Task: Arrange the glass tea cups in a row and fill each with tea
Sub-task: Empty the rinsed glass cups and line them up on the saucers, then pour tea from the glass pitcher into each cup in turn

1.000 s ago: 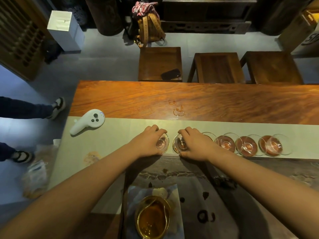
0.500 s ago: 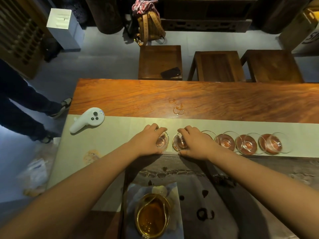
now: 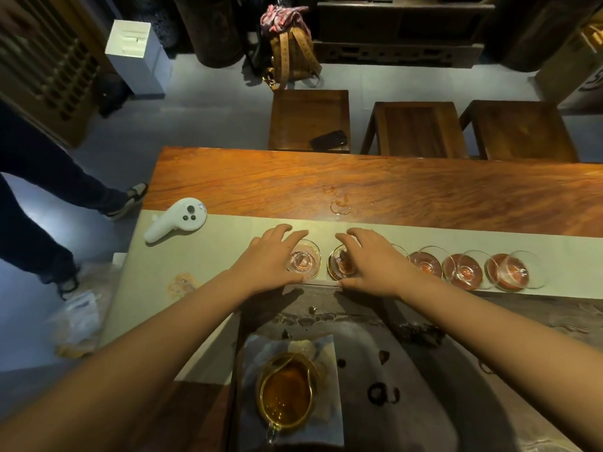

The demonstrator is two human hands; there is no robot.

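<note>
Both hands have loosened since a second ago: the fingers that were curled round the two leftmost cups now spread out over them. The left hand (image 3: 270, 261) lies with straightened fingers beside and over the end cup (image 3: 303, 260), holding nothing; the right hand (image 3: 372, 264) likewise covers part of the next cup (image 3: 341, 264), fingers relaxed. That suggests these two are now placed, closing the row.

Six small clear glass cups stand in a line on the pale runner (image 3: 228, 236) along the counter (image 3: 391, 187). The four on the right look reddish-brown; the end cup looks nearly clear. A glass pitcher (image 3: 287, 393) of amber tea waits nearer the person, untouched.
</note>
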